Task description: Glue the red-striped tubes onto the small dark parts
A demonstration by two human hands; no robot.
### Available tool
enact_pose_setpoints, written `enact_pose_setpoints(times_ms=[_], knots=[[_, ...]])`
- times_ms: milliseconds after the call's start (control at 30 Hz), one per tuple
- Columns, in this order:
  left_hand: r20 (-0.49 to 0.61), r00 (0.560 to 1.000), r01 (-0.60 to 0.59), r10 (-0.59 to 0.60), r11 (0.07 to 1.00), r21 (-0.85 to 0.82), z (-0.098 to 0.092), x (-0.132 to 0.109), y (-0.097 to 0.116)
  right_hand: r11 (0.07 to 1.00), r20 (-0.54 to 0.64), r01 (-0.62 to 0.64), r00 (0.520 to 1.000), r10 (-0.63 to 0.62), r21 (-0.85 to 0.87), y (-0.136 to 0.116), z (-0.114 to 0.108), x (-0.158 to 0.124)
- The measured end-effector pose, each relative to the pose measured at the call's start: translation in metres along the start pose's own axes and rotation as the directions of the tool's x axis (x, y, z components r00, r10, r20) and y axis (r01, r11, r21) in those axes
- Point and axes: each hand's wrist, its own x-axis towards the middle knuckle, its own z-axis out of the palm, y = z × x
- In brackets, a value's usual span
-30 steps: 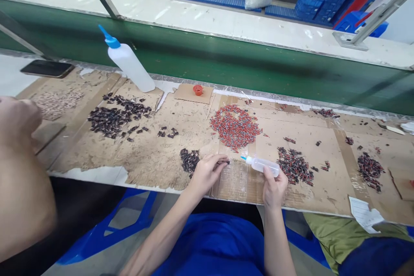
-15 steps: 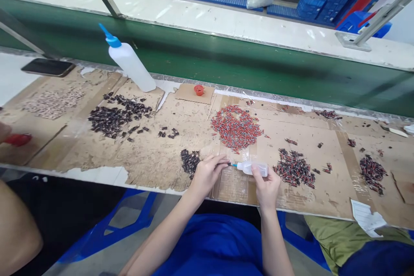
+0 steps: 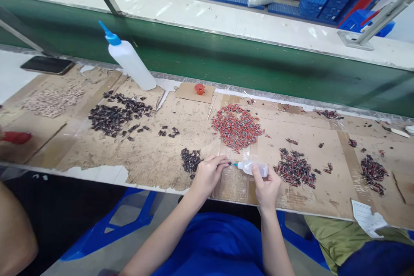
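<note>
Pinches a black piece (image 3: 230,163) in left fingers (image 3: 221,161), grips a small bottle (image 3: 249,167) in right fingers (image 3: 257,172), just nearside of the red pile (image 3: 234,133).

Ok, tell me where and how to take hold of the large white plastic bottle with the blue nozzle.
Wrap the grip round the middle of the large white plastic bottle, probably best from its right: the body is broad and straight-sided, and the pile of small black parts lies on its near left. Avoid the thin, tapering blue nozzle.
</note>
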Motion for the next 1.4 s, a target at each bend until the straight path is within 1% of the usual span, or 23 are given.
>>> enact_pose_setpoints(times_ms=[133,333,567,700,767,833,933,1000,1100,1200,1300,1400], knots=[[-0.013,1.000,-0.021,0.022,0.998,0.066,0.001,0.000,0.001,1.000,-0.005,0.005,1.000,-0.005,0.003,0.001,-0.001,0.000],[-0.029,0.999,-0.012,0.014,0.998,0.058,0.003,-0.003,0.000,1.000,0.071,0.008,0.997,-0.009,0.010,-0.001,-0.001,0.002],[-0.055,0.998,0.029,-0.025,0.996,0.084,0.005,-0.005,0.004,1.000,0.046,0.014,0.999,-0.014,0.016,-0.001,-0.001,0.002],[-0.054,0.998,0.029,-0.023,0.994,0.108,0.005,-0.005,0.005,1.000,0.016,0.019,1.000,-0.018,-0.016,0.003,-0.003,0.002],[-0.059,0.998,0.019,-0.012,0.994,0.111,0.005,-0.005,0.004,1.000,0.005,-0.007,1.000,0.006,0.014,0.006,-0.004,0.002],[-0.061,0.998,0.005,0.002,0.994,0.113,0.004,-0.005,0.004,0.993,-0.027,-0.039,0.999,0.043,0.112,0.009,-0.005,0.004],[-0.027,0.999,-0.017,0.020,0.993,0.116,0.000,-0.004,0.004,0.955,-0.134,-0.040,0.988,0.082,0.293,0.012,-0.007,0.006],[0.001,1.000,-0.019,0.019,0.991,0.131,-0.004,-0.002,0.006,0.937,-0.171,-0.018,0.982,0.082,0.349,0.013,-0.007,0.007],[-0.006,1.000,-0.017,0.018,0.981,0.193,-0.011,0.005,0.012,0.949,-0.154,-0.011,0.986,0.062,0.314,0.014,-0.004,0.007],[-0.007,0.998,-0.054,0.058,0.964,0.259,-0.011,0.017,0.020,0.965,-0.134,0.003,0.990,0.033,0.263,0.016,0.002,0.006],[0.052,0.994,-0.106,0.095,0.944,0.313,-0.003,0.029,0.027,0.966,-0.139,0.016,0.990,0.021,0.259,0.016,0.006,0.006],[0.131,0.984,-0.161,0.121,0.919,0.359,0.010,0.038,0.031,0.977,-0.165,0.014,0.986,0.021,0.212,0.014,0.007,0.003]])
